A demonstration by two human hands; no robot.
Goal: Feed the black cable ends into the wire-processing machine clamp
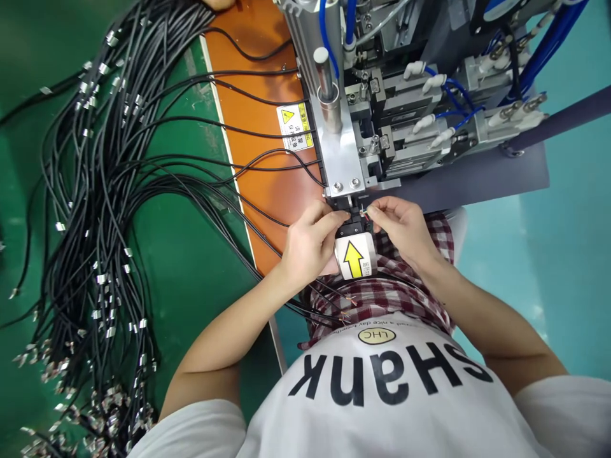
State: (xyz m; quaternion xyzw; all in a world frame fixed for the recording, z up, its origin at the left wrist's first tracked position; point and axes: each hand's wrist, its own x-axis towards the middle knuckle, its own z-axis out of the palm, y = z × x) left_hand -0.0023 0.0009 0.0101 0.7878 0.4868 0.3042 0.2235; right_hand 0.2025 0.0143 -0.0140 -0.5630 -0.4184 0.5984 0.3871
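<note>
My left hand [312, 238] is closed at the front of the machine, thumb and index finger together over a black fixture block [352, 228]. A black cable [272, 247] runs from the left in under this hand; its end is hidden by the fingers. Opposite it, my right hand [403, 229] pinches the thin coloured wires [365, 212] that stick out at the block's right side. Just below the fingers, a white plate with a yellow arrow [354, 257] points toward the machine.
The metal machine [344, 159] with blue air hoses [449, 95] stands ahead. Several black cables [258, 132] lead into its left side across the orange board [267, 184]. A large cable bundle [90, 210] covers the green mat [191, 254]. Loose cable ends with bare wires [346, 313] lie at my lap.
</note>
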